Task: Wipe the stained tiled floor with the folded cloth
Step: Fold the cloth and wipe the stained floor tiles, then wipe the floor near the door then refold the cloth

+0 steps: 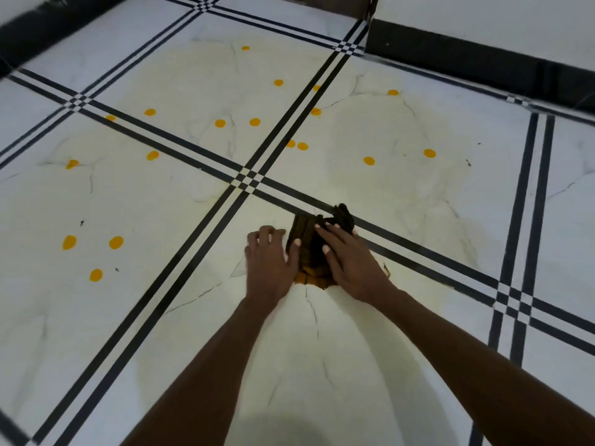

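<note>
Across the whole view spreads the white marble-look tiled floor (154, 317), crossed by double black border lines and carrying a pale yellowish film. Round orange-yellow spots (116, 242) dot it from 9 o'clock up through 12 to 2 o'clock of the hands, well apart from each other.

Just past centre, toward 1 o'clock, lies the dark folded cloth (306, 239), flat on the tile beside a black line, its near edge soaked orange and a bunched end sticking out at its 1 o'clock corner.

The left hand (270, 259) lies flat and spread, fingers apart, its thumb on the cloth's left edge and the rest on bare tile. The right hand (351, 262) presses palm-down on the cloth's right half, fingers extended, not curled around it.

The cloth looks soft, light and limp, probably damp, so it will likely unfold if dragged by one corner. A flat palm over the middle of the fold, fingers pinning the leading edge, seems the safest hold.
</note>
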`<state>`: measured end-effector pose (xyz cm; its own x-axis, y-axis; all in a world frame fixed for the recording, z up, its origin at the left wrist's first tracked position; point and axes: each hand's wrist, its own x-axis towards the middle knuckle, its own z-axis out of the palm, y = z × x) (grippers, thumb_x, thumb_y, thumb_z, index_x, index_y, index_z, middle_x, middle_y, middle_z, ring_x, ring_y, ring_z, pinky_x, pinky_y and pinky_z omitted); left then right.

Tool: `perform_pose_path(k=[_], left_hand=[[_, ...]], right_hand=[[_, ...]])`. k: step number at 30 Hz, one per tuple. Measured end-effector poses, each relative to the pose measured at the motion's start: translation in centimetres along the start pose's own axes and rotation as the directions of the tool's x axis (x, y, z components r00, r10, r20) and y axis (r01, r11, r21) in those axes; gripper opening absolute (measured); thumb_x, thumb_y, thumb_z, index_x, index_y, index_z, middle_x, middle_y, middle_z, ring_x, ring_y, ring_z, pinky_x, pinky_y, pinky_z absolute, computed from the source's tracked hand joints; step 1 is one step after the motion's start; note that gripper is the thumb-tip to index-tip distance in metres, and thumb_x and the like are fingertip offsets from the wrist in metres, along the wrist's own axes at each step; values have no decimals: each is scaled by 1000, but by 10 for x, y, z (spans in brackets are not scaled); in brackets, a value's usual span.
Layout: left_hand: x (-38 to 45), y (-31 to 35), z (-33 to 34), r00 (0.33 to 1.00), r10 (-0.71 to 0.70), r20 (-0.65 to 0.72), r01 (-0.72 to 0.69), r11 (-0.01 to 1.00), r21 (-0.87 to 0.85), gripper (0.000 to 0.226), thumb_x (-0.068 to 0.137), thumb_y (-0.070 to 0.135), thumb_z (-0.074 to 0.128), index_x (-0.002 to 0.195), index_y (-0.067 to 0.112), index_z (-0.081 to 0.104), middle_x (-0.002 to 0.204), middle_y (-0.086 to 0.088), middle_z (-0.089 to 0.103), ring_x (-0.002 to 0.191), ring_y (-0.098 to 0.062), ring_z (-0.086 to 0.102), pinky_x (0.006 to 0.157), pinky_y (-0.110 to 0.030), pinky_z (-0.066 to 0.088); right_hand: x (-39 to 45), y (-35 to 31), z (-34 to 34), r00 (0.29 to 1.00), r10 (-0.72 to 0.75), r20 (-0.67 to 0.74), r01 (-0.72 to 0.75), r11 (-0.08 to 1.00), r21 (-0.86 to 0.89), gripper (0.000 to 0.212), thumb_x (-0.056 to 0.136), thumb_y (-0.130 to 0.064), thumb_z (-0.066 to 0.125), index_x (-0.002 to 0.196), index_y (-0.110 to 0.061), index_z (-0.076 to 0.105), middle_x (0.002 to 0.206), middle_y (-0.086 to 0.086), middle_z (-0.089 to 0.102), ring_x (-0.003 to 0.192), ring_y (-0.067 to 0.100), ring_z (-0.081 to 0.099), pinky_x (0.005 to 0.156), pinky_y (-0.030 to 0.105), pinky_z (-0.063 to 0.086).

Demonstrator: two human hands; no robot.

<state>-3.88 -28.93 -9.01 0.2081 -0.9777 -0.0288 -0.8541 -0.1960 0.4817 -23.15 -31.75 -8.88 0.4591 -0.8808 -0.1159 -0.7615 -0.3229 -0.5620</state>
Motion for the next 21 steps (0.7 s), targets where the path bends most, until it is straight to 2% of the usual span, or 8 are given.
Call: perform_pose_path(k=[2, 5, 8, 10, 13, 17, 19, 21], left_hand=[[13, 22, 8, 999, -9, 35, 11, 999, -46, 45, 102, 49, 51, 124, 11, 62, 130, -11, 55, 122, -28, 46, 97, -43, 45], [32, 48, 17, 991, -93, 97, 106, 986, -130, 42, 95, 48, 63, 117, 12, 61, 127, -9, 52, 122, -27, 44, 99, -41, 44], [50, 59, 12, 975, -144, 171, 190, 938, -290, 25, 91, 27, 74, 102, 12, 59, 107, -5, 57, 107, -22, 55, 81, -25, 47], [58, 63, 1, 947, -190, 260, 278, 889, -364, 21, 91, 13, 72, 104, 12, 55, 99, -3, 58, 97, -19, 59, 69, -19, 45], [64, 64, -19, 902, -219, 372, 404, 732, -549, 35, 90, 9, 74, 117, 14, 52, 118, -9, 64, 107, -21, 63, 82, -28, 55], [73, 74, -61, 945, -69, 318, 299, 571, -765, 45, 92, 0, 71, 132, 10, 56, 113, -4, 72, 107, -17, 71, 74, -17, 58], [81, 82, -84, 968, 44, 247, 177, 577, -797, 43, 91, -2, 70, 130, 14, 59, 104, 2, 75, 96, -5, 74, 75, -14, 57], [84, 86, -98, 980, 128, 151, 35, 641, -767, 33, 90, 1, 73, 119, 15, 67, 104, 2, 78, 99, -3, 74, 91, -20, 56]], right_hand=[[-1, 7, -18, 995, 44, -91, -39, 998, 51, 49, 109, -24, 39, 157, -21, 41, 150, 10, 51, 134, 27, 52, 111, 45, 48], [12, 18, -38, 968, 177, -177, -172, 984, 44, 47, 103, -16, 55, 150, -17, 49, 144, 13, 50, 131, 31, 49, 110, 47, 49], [27, 25, -46, 966, 253, -48, -254, 967, -26, 67, 96, -24, 71, 156, -18, 41, 155, 15, 37, 140, 37, 36, 116, 49, 40], [36, 27, -49, 959, 280, 32, -279, 960, -37, 77, 92, -27, 76, 158, -21, 37, 153, 15, 44, 140, 37, 41, 115, 54, 41], [41, 29, -60, 945, 321, 62, -318, 947, -45, 54, 93, -26, 75, 143, -21, 55, 135, 11, 64, 129, 34, 57, 106, 54, 48], [32, 27, -100, 945, 211, -249, -201, 977, 68, 24, 93, -28, 74, 112, -12, 75, 106, 8, 57, 108, 30, 55, 90, 41, 48], [25, 19, -126, 928, 132, -347, -105, 990, 96, 22, 92, -25, 76, 108, -10, 77, 114, 11, 63, 110, 33, 54, 95, 43, 47], [18, 11, -147, 923, 79, -377, -44, 994, 102, 16, 92, -23, 74, 104, -12, 77, 108, 10, 71, 103, 34, 62, 94, 49, 51]])
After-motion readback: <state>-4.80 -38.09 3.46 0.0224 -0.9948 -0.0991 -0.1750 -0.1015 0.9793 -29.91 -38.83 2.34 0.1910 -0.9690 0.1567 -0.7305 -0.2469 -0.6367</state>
